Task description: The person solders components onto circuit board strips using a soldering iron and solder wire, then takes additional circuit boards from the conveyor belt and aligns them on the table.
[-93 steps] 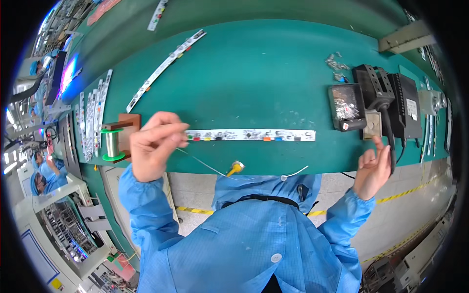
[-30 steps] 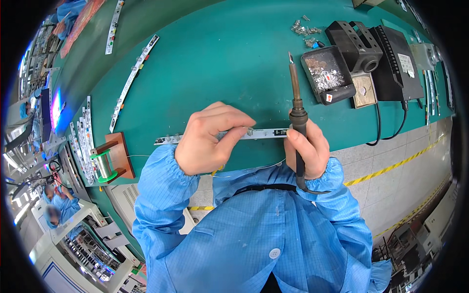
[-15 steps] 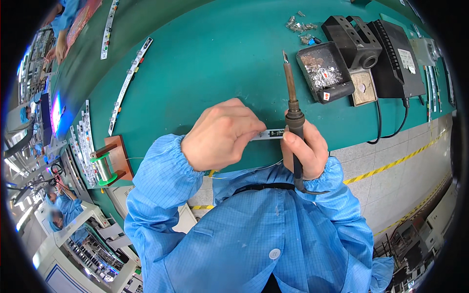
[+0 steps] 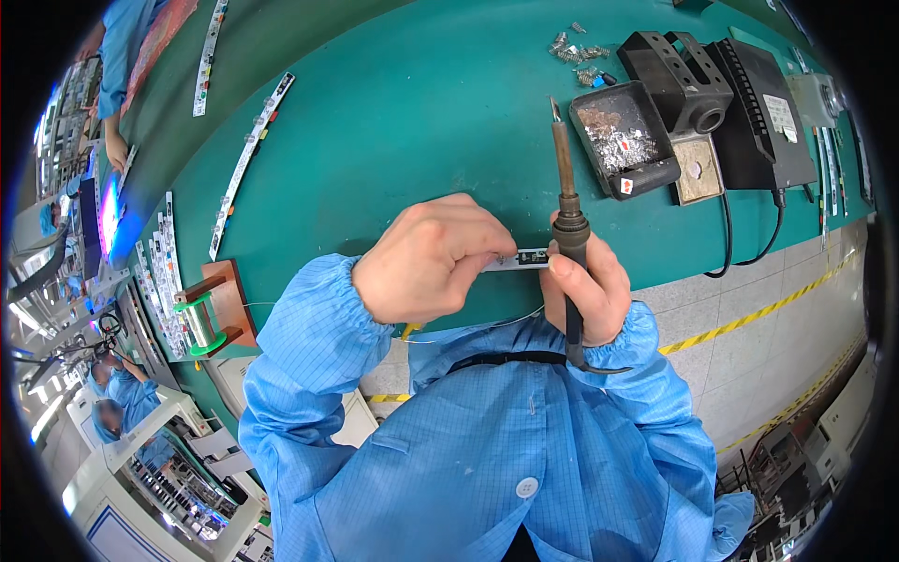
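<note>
My left hand [image 4: 435,260] is closed, with thumb and forefinger pinched at the left part of a narrow white circuit board strip [image 4: 532,257] that carries small dark parts. Its fingertips hide that end of the strip. In my right hand [image 4: 599,290] is a soldering iron [image 4: 574,234], held upright with its bare tip pointing away from me and its cord curving out below. The right thumb and fingers also meet the strip's right end; how firmly cannot be seen. A thin solder wire [image 4: 468,339] runs below the left wrist, next to a small yellow piece [image 4: 410,331].
A solder spool [image 4: 198,326] on a wooden stand is at left, near several board strips [image 4: 161,272]. Another strip [image 4: 251,167] lies farther up the green mat. At right sit a black tray [image 4: 623,140] of scraps, an iron holder [image 4: 674,80], a black box [image 4: 760,112] and loose springs [image 4: 579,51].
My hands, the strip and the soldering iron have shifted slightly right. At the far upper left, a co-worker's arm has moved, its hand now lower and by a small strip.
</note>
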{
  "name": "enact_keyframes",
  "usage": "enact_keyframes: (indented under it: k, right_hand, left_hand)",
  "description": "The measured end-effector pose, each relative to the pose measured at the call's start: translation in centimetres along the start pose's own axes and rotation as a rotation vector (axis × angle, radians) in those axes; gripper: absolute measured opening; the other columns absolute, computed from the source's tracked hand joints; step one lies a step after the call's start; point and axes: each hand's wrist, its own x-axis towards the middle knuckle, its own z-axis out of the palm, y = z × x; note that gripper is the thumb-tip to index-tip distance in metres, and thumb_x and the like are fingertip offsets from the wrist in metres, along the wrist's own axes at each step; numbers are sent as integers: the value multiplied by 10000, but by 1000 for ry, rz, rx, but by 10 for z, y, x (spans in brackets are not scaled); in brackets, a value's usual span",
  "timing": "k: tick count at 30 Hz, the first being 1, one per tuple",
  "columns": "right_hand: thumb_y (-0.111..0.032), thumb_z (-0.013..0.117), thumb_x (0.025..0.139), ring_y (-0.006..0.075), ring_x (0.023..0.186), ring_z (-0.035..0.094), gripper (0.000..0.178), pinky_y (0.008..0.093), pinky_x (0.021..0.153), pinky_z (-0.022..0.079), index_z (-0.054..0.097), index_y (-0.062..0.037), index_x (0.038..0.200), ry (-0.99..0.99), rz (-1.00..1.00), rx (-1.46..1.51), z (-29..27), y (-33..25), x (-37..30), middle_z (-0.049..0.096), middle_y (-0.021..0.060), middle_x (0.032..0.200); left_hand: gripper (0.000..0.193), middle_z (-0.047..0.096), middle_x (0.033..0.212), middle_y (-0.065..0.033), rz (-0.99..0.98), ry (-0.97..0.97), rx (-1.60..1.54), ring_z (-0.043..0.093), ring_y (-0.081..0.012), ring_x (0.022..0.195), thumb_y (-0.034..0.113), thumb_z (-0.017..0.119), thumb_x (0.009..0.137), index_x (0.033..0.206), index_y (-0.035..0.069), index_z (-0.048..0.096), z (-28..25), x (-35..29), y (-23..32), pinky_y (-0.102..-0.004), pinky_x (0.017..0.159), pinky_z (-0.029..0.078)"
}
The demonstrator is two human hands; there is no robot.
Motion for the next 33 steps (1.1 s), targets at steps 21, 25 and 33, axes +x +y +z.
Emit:
enact_keyframes:
  k: [21, 25, 33]
  right_hand:
    - [135, 673, 738, 271, 832, 651, 519, 324, 685, 530, 542, -50, 1204, 69, -59, -132, 2, 2, 2, 611, 243, 1107]
    - [151, 674, 717, 285, 813, 654, 536, 330, 685, 536, 541, -50, 1196, 38, -83, -139, 0, 0, 9, 604, 256, 1117]
    - [153, 659, 722, 239, 756, 631, 544, 314, 663, 528, 527, -4, 1226, -7, 153, -241, 8, -7, 16, 592, 221, 1151]
  left_hand:
    - [176, 653, 945, -128, 30, 169, -11, 644, -305, 857, -39, 672, 725, 897, -6, 647, 19, -18, 0, -369, 721, 537]
    - [150, 642, 944, -129, 16, 221, 49, 639, -296, 840, -41, 666, 743, 888, -5, 649, 29, -21, -1, -364, 702, 533]
    - [75, 575, 950, -91, 5, 360, 304, 564, -279, 865, 6, 636, 738, 812, 20, 644, 32, -19, -3, -373, 732, 475]
